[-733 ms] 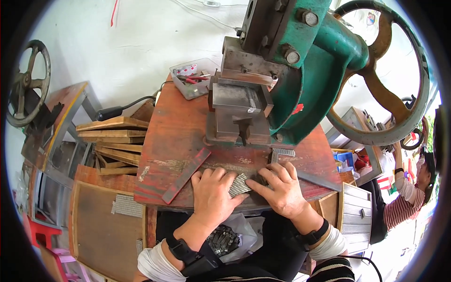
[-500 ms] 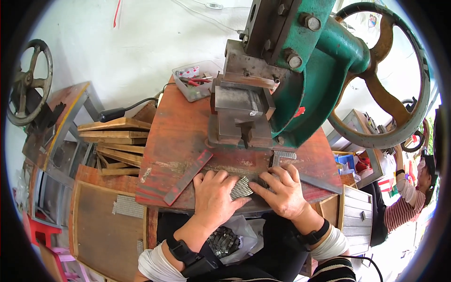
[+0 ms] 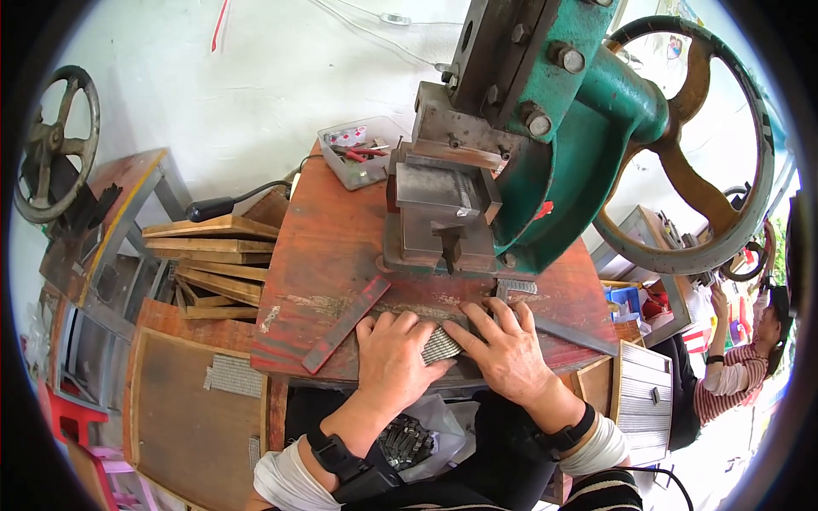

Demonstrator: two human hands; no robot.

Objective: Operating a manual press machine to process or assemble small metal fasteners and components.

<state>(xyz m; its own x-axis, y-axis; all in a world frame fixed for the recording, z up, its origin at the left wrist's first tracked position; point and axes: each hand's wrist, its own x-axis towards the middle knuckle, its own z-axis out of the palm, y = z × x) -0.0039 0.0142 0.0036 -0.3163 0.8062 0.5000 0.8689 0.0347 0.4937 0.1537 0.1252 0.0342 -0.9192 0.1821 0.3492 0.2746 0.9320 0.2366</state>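
Observation:
A small ribbed silver block of packed metal pieces (image 3: 440,345) is at the front edge of the red-brown bench, between my two hands. My left hand (image 3: 394,358) closes on its left side, with the fingers curled and the thumb below it. My right hand (image 3: 514,356) has its thumb and forefinger against the block's right side, the other fingers bent over the bench top. To the left of my hands a flat red-and-black metal bar (image 3: 348,324) lies slantwise. Behind my right hand is another ribbed metal piece (image 3: 516,287), beside a dark metal square (image 3: 562,330).
A green hand press (image 3: 588,162) with a large wheel (image 3: 682,255) stands at the back over a steel die (image 3: 439,187). Behind it sits a clear tool box (image 3: 362,170). Wooden trays flank the bench (image 3: 315,230). A bag of metal pieces (image 3: 407,439) is below. Another person (image 3: 733,379) is at right.
My hands stay around the ribbed block with only slight finger shifts. The whole view has moved a little. The other person at right has raised an arm.

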